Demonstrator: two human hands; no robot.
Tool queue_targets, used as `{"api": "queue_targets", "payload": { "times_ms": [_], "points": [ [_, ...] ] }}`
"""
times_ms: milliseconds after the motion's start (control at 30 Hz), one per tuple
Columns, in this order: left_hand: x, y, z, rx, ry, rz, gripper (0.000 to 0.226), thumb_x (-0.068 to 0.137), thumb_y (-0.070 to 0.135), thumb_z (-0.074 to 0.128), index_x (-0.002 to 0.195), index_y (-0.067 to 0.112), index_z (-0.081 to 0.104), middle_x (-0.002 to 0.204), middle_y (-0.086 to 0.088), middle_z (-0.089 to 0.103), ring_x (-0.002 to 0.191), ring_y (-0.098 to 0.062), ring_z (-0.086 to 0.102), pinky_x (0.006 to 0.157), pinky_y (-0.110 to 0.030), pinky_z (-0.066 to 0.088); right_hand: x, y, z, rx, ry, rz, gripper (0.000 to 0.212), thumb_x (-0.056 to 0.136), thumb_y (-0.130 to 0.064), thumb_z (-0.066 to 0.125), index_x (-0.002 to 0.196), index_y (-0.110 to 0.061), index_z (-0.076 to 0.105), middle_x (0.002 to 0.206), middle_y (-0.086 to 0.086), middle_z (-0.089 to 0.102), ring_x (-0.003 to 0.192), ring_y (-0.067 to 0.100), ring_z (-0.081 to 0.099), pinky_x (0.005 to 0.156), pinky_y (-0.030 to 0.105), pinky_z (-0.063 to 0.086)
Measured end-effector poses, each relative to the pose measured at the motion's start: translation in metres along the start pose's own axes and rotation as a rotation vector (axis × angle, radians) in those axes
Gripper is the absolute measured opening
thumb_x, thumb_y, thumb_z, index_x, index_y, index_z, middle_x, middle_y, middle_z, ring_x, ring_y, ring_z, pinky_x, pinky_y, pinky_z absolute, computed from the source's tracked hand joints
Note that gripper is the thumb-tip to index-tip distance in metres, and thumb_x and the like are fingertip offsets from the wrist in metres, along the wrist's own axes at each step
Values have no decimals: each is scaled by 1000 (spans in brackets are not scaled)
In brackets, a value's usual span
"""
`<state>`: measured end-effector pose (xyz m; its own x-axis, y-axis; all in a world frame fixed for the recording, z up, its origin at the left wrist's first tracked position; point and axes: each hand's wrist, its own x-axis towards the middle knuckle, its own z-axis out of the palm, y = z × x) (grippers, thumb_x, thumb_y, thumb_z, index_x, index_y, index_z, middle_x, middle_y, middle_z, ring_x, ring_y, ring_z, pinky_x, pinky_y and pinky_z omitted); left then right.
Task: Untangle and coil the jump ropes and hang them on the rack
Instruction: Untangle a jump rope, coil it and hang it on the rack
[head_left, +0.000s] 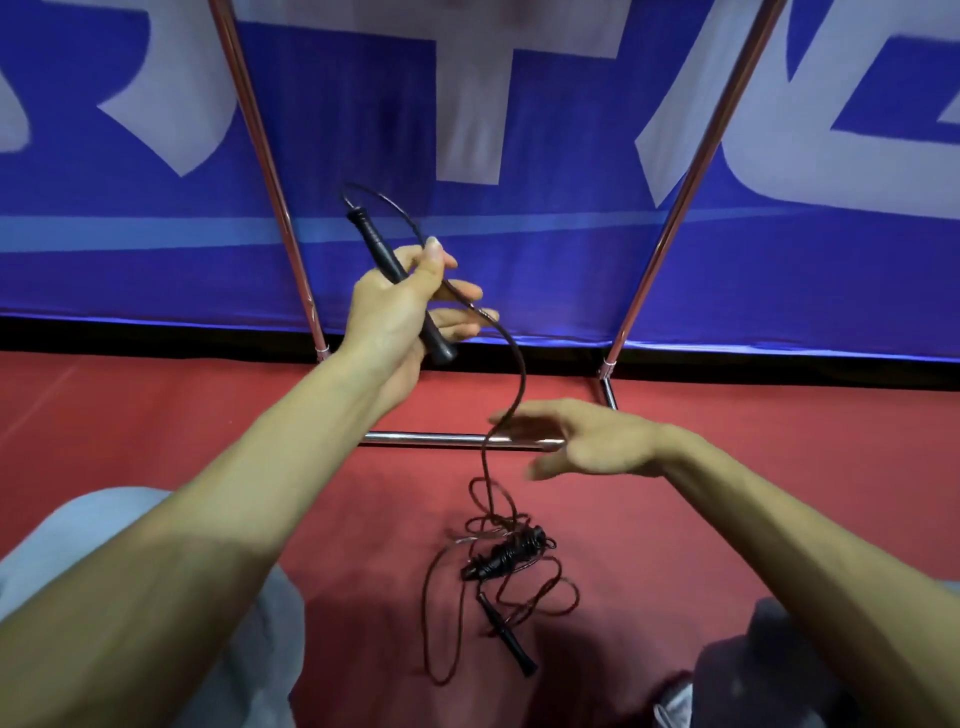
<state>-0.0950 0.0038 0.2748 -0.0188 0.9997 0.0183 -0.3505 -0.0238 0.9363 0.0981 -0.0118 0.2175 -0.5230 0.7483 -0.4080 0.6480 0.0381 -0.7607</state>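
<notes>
Left hand (379, 312) grips handle (373, 238); rope (511, 553) seemingly tangled.

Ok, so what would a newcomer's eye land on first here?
The left hand, raised mid-frame, grips a black jump rope handle, its cord curving down to a tangled heap on the red floor. The right hand is open and blurred beside that cord, in front of the chrome rack and blue banner.
</notes>
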Motion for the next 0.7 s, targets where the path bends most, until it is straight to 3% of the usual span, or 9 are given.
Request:
{"api": "queue_targets", "payload": {
  "times_ms": [67, 167, 267, 400, 500, 567, 633, 700],
  "points": [
    [0, 1, 2, -75, 13, -9, 22, 102, 30, 48, 91, 12, 52, 67, -4, 68, 66, -27, 72, 52, -25, 53, 3, -7, 12, 119, 14, -77, 41, 89, 0, 62, 129, -6, 54, 123, 5, 61, 114, 11, 58, 94, 14, 45],
    [1, 0, 2, -146, 18, -14, 22, 101, 31, 48, 93, 12, 53, 69, -4, 69, 70, -26, 73, 55, -25, 55, 7, -13, 14, 113, 177, -157, 13, 95, -4, 54, 102, -4, 65, 97, 9, 67, 89, 14, 64, 83, 32, 52],
    [4, 1, -3, -80, 72, 32, 31, 102, 40, 43, 97, 14, 58, 76, -6, 72, 68, -25, 73, 52, -24, 51, 3, -24, 2, 319, 309, -173, 15, 98, -3, 48, 91, -5, 61, 86, 11, 66, 75, 19, 69, 70, 33, 56],
    [1, -10, -3, 260, 5, 15, 46, 100, 51, 36, 98, 15, 64, 77, -8, 74, 59, -22, 70, 40, -22, 40, -8, -41, -17, 758, 518, -297, 20, 100, -6, 42, 88, -4, 57, 73, 10, 66, 70, 25, 71, 66, 32, 60],
    [-7, -24, 5, 464, -221, -19, 40, 101, 39, 43, 102, 8, 67, 88, -10, 75, 68, -17, 71, 41, -21, 45, -18, -49, -33, 1053, 581, -381, 19, 99, -5, 43, 88, -2, 57, 67, 8, 67, 70, 24, 72, 65, 29, 59],
    [-11, -33, 9, 570, -371, -45, 26, 100, 26, 50, 106, 7, 67, 92, -3, 74, 63, -7, 67, 41, -19, 44, -23, -50, -38, 1201, 569, -410, 17, 97, -2, 43, 87, -1, 57, 66, 9, 67, 70, 24, 72, 65, 29, 59],
    [-15, -42, 13, 643, -456, -51, 15, 97, 15, 57, 104, 9, 69, 83, 5, 72, 54, -1, 59, 41, -17, 40, -23, -48, -39, 1252, 565, -373, 17, 97, -2, 44, 86, 0, 57, 66, 9, 65, 67, 23, 72, 63, 29, 59],
    [-16, -47, 15, 696, -422, -44, 11, 94, 11, 62, 97, 5, 71, 67, 9, 67, 44, 2, 51, 41, -15, 36, -20, -45, -38, 1248, 595, -309, 19, 98, -5, 45, 85, 0, 57, 66, 9, 65, 64, 21, 71, 61, 28, 59]
  ]
}}
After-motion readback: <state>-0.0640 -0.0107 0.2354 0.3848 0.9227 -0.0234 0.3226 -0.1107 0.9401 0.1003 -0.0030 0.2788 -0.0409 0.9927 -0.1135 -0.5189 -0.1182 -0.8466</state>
